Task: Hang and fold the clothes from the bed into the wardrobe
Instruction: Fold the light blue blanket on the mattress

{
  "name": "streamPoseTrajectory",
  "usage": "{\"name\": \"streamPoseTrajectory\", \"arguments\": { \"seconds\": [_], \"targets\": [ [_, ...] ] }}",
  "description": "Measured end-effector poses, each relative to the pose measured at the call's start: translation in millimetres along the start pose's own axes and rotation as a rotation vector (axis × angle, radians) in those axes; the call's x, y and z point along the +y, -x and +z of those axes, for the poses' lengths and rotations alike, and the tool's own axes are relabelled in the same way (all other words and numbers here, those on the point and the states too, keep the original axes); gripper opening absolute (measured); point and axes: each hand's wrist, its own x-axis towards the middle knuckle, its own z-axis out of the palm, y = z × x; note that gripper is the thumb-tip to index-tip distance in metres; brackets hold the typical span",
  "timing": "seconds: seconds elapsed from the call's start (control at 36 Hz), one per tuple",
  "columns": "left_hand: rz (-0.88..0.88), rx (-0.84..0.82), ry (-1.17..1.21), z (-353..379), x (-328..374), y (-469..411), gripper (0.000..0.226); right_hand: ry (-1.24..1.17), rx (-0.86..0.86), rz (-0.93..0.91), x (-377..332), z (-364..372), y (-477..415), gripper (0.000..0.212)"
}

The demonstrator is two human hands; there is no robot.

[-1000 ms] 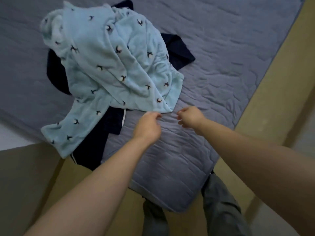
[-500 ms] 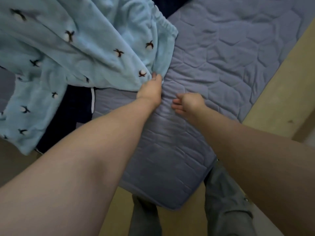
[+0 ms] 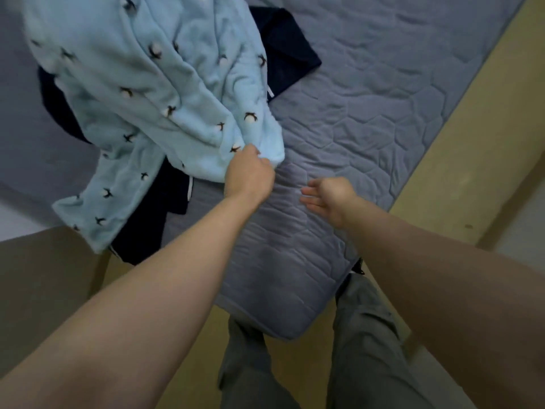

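A light blue fleece garment with small dark-and-white motifs lies heaped on the bed. My left hand grips its near hem and lifts it a little. My right hand hovers just to the right over the mattress, fingers loosely extended, holding nothing. A dark navy garment lies under the blue one, showing at the top right and at the lower left.
The bed has a grey-blue quilted cover, its corner pointing toward my legs in grey trousers. A tan wooden bed frame runs along the right side. Tan floor shows below the corner.
My left hand has closed round the blue garment's hem and pulled it up and back. My right hand has uncurled and drifted right. The view has pulled back from the bed.
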Motion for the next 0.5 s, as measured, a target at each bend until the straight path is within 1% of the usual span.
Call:
{"name": "streamPoseTrajectory", "arguments": {
  "seconds": [0.06, 0.08, 0.17, 0.19, 0.25, 0.28, 0.33, 0.36, 0.42, 0.44, 0.5],
  "targets": [
    [0.02, 0.01, 0.059, -32.7, 12.3, 41.4, 0.015, -0.005, -0.018, -0.011, -5.9, 4.2, 38.2, 0.039],
    [0.05, 0.006, 0.053, -50.7, 18.2, 62.5, 0.019, 0.001, -0.021, -0.01, -8.8, 7.9, 58.6, 0.038],
    [0.148, 0.022, -0.071, -99.4, 30.1, 113.9, 0.04, 0.033, -0.057, -0.007, -16.1, 18.3, 116.4, 0.036],
    [0.165, 0.046, -0.108, -116.6, 33.7, 128.6, 0.042, 0.058, -0.061, -0.022, -18.7, 21.2, 136.1, 0.034],
    [0.191, 0.106, -0.142, -152.3, 40.4, 151.6, 0.038, 0.134, -0.085, -0.08, -24.8, 27.4, 169.9, 0.026],
    [0.206, 0.132, -0.163, -171.3, 43.8, 162.0, 0.035, 0.179, -0.093, -0.124, -27.9, 29.7, 185.7, 0.03],
    [0.245, 0.176, -0.209, -210.1, 51.6, 181.1, 0.029, 0.22, -0.104, -0.197, -32.1, 33.0, 215.4, 0.055],
    [0.263, 0.198, -0.227, -230.0, 56.1, 190.4, 0.025, 0.242, -0.113, -0.259, -33.2, 34.4, 230.0, 0.063],
    [0.297, 0.217, -0.224, -266.5, 64.1, 208.9, 0.018, 0.365, -0.11, -0.414, -33.7, 36.5, 257.1, 0.074],
    [0.315, 0.216, -0.2, -282.8, 68.3, 218.9, 0.019, 0.43, -0.113, -0.49, -34.9, 37.8, 268.9, 0.079],
    [0.342, 0.238, -0.138, -311.8, 77.6, 239.3, 0.023, 0.473, -0.175, -0.586, -38.5, 40.9, 294.0, 0.087]
  ]
}}
